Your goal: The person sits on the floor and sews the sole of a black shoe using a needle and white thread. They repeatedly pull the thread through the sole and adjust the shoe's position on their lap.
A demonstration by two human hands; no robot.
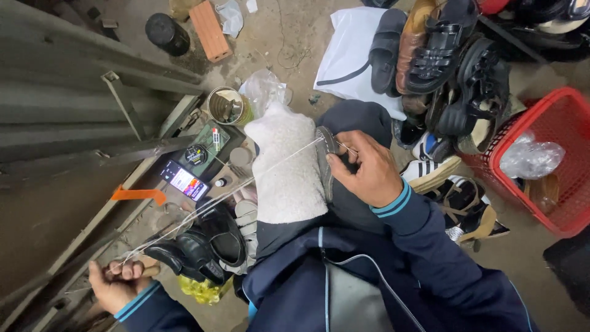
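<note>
The right hand (362, 169) is pinching the grey rubbery sole edge of a fleecy white slipper (286, 166), which is lying across the person's lap near the middle of the view, its woolly upper facing up. A thin pale thread (215, 200) is running taut from that pinch point toward eight o'clock, down to the left hand (117, 283), which is clenched around a short wooden-handled tool (147, 269) with the thread caught in the fist.

At nine o'clock from the slipper, a phone (184, 180) with a lit screen is lying on a cluttered low bench (230, 138), beside a round metal tin (228, 106). Glossy black leather shoes (200, 246) are sitting at seven o'clock. A red-orange brick (210, 29) is resting on the dusty floor at eleven o'clock. Toward one o'clock, dark strappy sandals (442, 55) are piled together, and a red plastic mesh basket (562, 123) is standing at three o'clock, holding crumpled clear plastic.
</note>
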